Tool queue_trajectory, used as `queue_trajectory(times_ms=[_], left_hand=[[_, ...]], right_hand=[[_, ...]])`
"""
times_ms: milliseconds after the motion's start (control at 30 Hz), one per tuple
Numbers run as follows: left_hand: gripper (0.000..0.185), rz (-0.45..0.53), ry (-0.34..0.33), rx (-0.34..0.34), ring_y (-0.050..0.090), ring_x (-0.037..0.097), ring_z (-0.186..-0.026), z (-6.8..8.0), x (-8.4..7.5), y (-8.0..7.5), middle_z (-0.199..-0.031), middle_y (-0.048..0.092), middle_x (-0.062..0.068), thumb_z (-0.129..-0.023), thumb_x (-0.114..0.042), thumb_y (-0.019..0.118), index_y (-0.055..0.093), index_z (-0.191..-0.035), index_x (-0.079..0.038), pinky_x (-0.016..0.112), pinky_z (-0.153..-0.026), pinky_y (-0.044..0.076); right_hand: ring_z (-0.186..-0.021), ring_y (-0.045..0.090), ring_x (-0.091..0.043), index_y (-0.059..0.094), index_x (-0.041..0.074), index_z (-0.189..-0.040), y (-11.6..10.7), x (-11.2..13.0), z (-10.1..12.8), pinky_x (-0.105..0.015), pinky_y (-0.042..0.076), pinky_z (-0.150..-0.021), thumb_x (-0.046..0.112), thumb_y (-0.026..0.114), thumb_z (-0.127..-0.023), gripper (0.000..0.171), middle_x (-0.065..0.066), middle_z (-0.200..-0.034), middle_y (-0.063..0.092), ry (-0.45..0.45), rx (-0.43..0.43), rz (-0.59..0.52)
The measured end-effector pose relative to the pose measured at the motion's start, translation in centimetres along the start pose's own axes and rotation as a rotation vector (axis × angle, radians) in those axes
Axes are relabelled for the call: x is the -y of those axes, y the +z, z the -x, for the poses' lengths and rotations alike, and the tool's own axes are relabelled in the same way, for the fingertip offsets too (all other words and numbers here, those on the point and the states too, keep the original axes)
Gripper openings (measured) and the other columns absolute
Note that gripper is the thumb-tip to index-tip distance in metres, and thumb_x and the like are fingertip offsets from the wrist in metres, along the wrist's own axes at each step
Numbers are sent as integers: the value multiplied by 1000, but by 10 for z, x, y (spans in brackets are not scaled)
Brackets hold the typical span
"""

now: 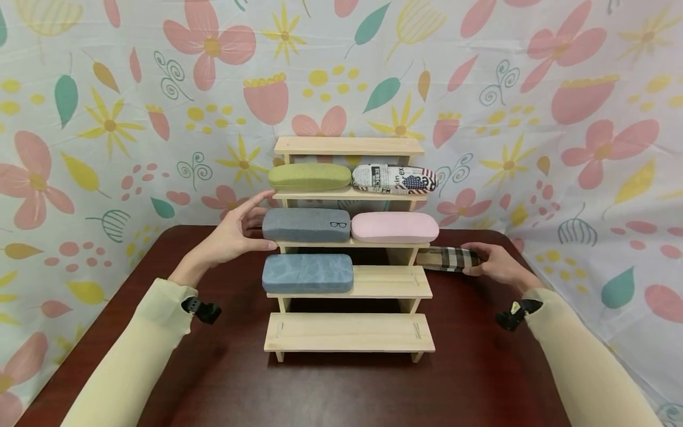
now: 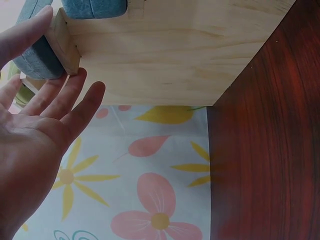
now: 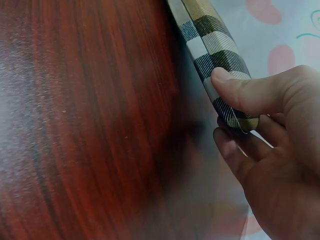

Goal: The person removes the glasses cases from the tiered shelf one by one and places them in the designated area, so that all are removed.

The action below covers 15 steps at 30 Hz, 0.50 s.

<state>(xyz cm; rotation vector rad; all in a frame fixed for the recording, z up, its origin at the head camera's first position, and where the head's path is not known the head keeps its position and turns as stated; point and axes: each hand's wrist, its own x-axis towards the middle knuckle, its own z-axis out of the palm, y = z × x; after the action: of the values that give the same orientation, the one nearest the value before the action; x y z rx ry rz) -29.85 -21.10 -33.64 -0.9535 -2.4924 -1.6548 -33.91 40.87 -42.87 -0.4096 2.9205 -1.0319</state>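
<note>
A tiered wooden rack [image 1: 349, 332] holds several glasses cases. My left hand [image 1: 226, 231] is at the rack's left side, beside the left end of a grey glasses case [image 1: 304, 225], its fingers fairly straight and spread. In the left wrist view those fingers touch or nearly touch the rack's edge and the grey case [image 2: 42, 60]. My right hand [image 1: 496, 264] pinches the end of a plaid glasses case [image 3: 212, 40] between thumb and fingers, at the rack's right. The plaid case's far end is partly hidden behind the rack.
A pink case [image 1: 395, 227] stands right of the grey one. Above them sit a green case [image 1: 309, 177] and a newsprint-pattern case [image 1: 393, 179]; below, a blue case [image 1: 308, 273]. The rack stands on a dark red-brown table [image 1: 341, 391] before a flowered cloth [image 1: 133, 59].
</note>
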Motion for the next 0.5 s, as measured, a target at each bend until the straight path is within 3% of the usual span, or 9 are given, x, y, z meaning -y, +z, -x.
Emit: queue_trajectory(times_ms=[500], left_hand=[[101,15,-4,-4,41,31,-148,0,0,2,-164,38,8,-90,1,83,28,-169,-32,60,-113,37]], right_hand=[[-103,58,-40,59,-11,-140,2,2,-7,-22,44,-79,4,87,-85,63,-32,-129,62,-38,0,14]])
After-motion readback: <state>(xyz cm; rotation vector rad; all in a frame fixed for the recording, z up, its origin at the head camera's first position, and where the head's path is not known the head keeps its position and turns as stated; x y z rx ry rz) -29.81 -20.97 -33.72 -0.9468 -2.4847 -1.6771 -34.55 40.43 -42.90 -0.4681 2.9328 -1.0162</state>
